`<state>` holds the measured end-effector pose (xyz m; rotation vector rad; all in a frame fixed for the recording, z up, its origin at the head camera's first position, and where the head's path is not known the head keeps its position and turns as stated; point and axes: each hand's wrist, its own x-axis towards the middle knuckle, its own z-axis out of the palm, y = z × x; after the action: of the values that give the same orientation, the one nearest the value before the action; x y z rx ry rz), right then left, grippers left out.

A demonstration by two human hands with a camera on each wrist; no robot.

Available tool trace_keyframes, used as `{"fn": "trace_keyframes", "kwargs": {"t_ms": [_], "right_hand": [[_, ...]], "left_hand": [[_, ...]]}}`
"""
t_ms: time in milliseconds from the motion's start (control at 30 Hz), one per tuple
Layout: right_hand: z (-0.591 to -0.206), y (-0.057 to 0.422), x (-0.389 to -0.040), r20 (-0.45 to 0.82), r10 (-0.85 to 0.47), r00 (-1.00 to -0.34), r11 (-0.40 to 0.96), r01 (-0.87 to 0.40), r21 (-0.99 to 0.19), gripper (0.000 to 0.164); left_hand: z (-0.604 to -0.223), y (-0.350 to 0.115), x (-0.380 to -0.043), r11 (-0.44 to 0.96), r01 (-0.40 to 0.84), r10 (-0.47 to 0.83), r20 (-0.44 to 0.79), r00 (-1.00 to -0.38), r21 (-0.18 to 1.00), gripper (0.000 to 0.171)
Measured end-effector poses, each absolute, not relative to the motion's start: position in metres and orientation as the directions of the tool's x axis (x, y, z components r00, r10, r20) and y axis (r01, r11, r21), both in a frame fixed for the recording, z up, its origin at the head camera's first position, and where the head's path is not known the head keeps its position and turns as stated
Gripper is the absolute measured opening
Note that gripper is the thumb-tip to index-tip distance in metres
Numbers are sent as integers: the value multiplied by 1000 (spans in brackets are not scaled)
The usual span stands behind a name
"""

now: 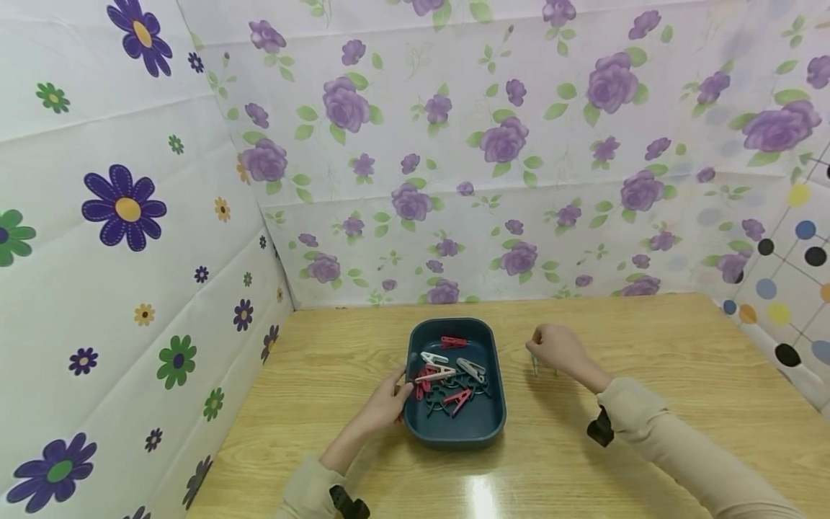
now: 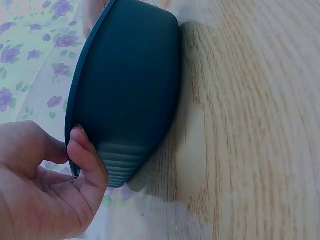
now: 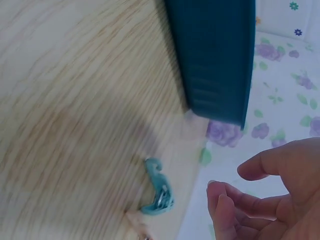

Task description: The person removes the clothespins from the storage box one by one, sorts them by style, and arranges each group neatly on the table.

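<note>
A dark teal tray (image 1: 457,437) stands mid-table with several clothes pegs (image 1: 447,375) in it, red, white, grey and teal. My left hand (image 1: 393,395) grips the tray's left rim. In the left wrist view its fingers (image 2: 85,155) curl on the tray's (image 2: 130,85) outer wall while the thumb sits behind the rim. My right hand (image 1: 556,351) hovers low over the table to the right of the tray. It holds nothing and its fingers are loosely curled. A teal peg (image 3: 159,192) lies on the wood just under that hand (image 3: 226,186), apart from the fingers. The same peg (image 1: 534,365) shows faintly in the head view.
The wooden table (image 1: 648,447) is walled by flowered sheets at the back (image 1: 493,180) and left (image 1: 130,288), and by a dotted sheet at the right (image 1: 791,288). Bare wood lies on all sides of the tray (image 3: 215,55).
</note>
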<state>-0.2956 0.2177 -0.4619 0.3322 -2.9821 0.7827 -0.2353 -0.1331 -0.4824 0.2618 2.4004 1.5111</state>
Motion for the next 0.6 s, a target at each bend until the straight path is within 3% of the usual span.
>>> {"fn": "trace_keyframes", "kwargs": {"t_ms": [600], "right_hand": [[-439, 187, -302, 99, -272, -957, 806, -283, -520, 17]], "left_hand": [[-483, -133, -236, 438, 2, 306, -147, -941, 899, 50]]}}
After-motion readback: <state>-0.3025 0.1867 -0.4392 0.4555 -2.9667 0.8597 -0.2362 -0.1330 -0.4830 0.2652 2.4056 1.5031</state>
